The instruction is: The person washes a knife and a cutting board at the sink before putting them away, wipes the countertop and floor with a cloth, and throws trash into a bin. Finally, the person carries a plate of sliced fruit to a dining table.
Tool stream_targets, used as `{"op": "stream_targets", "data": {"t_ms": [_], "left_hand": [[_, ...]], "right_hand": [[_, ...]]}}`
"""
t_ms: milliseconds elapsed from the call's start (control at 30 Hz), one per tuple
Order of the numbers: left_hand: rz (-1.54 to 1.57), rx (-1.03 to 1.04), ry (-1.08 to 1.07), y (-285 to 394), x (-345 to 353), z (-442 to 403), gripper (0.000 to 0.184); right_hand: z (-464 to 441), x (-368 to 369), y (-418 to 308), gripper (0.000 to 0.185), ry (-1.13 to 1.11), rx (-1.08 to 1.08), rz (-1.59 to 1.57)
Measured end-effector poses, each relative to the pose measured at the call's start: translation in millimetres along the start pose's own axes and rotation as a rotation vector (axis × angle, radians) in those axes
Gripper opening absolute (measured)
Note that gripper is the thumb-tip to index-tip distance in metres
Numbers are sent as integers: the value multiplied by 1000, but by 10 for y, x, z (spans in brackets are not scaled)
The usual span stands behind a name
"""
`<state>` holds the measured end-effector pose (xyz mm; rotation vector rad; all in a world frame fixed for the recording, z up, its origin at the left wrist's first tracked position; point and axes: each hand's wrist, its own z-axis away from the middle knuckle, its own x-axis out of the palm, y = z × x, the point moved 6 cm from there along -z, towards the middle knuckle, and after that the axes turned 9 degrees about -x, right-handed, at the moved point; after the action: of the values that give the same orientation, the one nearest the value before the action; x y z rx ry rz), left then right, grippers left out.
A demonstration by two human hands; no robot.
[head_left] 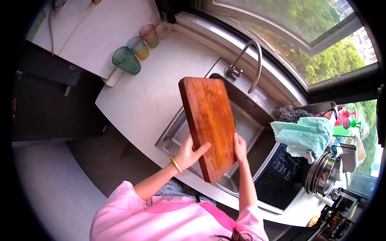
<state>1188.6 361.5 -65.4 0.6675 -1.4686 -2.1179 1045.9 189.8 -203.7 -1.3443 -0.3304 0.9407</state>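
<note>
A thick wooden cutting board (pixel 211 124) is held up over the steel sink (pixel 249 120), tilted, its broad face showing and looking wet. My left hand (pixel 191 153), with a gold bangle at the wrist, grips the board's left edge, thumb lying on the face. My right hand (pixel 240 148) holds the lower right edge, its fingers partly hidden by the board. Behind the board rises the curved faucet (pixel 259 60).
Several glasses, one of them green (pixel 126 60), stand at the back left of the white counter (pixel 140 104). On the right are a teal cloth (pixel 303 134), stacked metal bowls (pixel 325 174) and a black board (pixel 281 176). An open window (pixel 297 32) lies beyond the faucet.
</note>
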Motion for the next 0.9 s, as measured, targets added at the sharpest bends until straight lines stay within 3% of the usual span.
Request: {"op": "stream_targets", "data": {"t_ms": [67, 133, 167, 267, 400, 467, 567, 667, 733, 833, 900], "left_hand": [[123, -14, 31, -456, -41, -172, 51], [430, -360, 3, -616, -1, -239, 44], [374, -475, -62, -720, 13, -271, 47], [566, -619, -121, -888, 42, -350, 44], [671, -673, -84, -1082, 8, -399, 37], [666, -671, -74, -1107, -41, -406, 40], [737, -681, -132, -1165, -62, -403, 54], [901, -701, -127, -1060, -37, -426, 57], [940, -660, -192, -1109, 29, -488, 64], [1028, -603, -368, -1115, 165, -598, 69], [837, -637, -456, -1113, 234, -721, 79]], "right_hand": [[-209, -264, -292, 41, 75, -45, 342], [-435, -394, -531, 44, 80, -128, 564], [-534, -420, -647, 45, 81, -165, 626], [-781, -376, -835, 46, 82, -235, 761], [-936, -246, -905, 47, 84, -277, 769], [-902, -210, -943, 46, 62, -226, 756], [-732, -242, -1200, 41, 103, -308, 595], [-545, -282, -1578, 38, -13, -423, 483], [-383, -316, -1846, 36, -46, -375, 410], [-155, -349, -2129, 31, 98, -337, 397], [-56, -322, -2275, 31, 160, -393, 428]]}}
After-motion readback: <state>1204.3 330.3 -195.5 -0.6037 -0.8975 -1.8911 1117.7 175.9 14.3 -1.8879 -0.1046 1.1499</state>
